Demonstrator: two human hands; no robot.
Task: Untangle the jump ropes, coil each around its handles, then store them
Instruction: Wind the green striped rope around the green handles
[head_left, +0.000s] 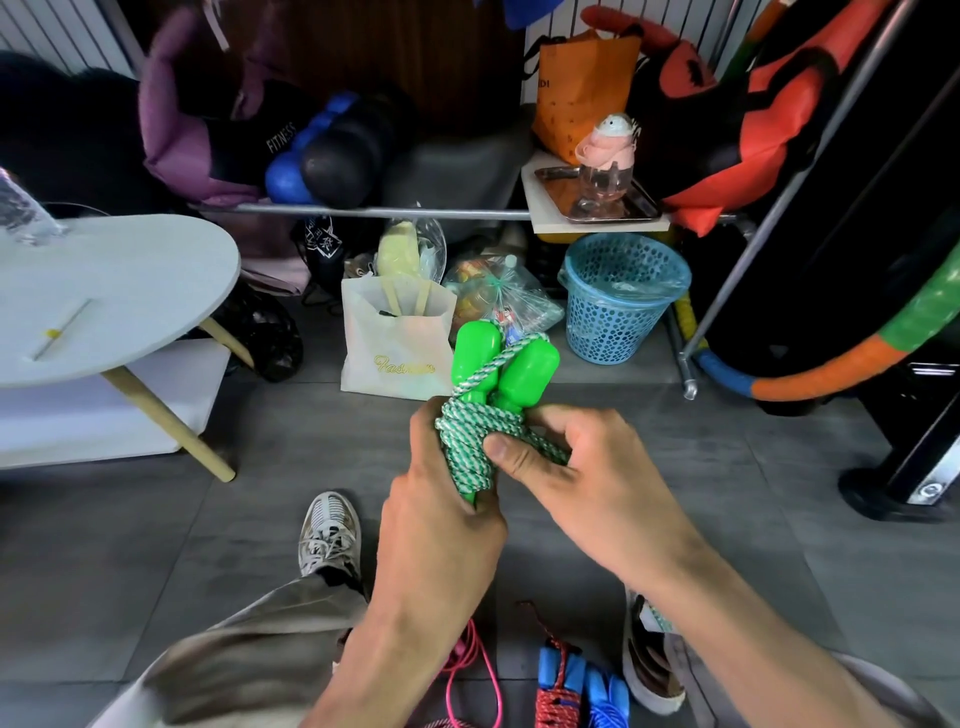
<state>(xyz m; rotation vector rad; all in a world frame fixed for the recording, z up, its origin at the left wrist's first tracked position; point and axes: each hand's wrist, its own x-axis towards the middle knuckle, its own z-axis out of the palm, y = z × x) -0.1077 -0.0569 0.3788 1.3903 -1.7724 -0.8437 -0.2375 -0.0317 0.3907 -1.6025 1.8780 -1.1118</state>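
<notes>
Right now your left hand (441, 499) grips the lower part of the two bright green plastic handles (501, 364), its fingers curled round the bundle of green-and-white braided rope (467, 447) wound over them. Your right hand (566, 462) closes on the same coil from the other side, thumb pressed across the turns just beside your left fingers. Above both sets of fingers the rounded handle tops stick up side by side, one strand crossing between them. Below your wrists, on the grey tiled floor (779, 519), lie a loose pink cord (470, 670) and a red-patterned rope coiled on blue handles (558, 686). Beyond your fingertips stands a blue perforated plastic basket (618, 296).
</notes>
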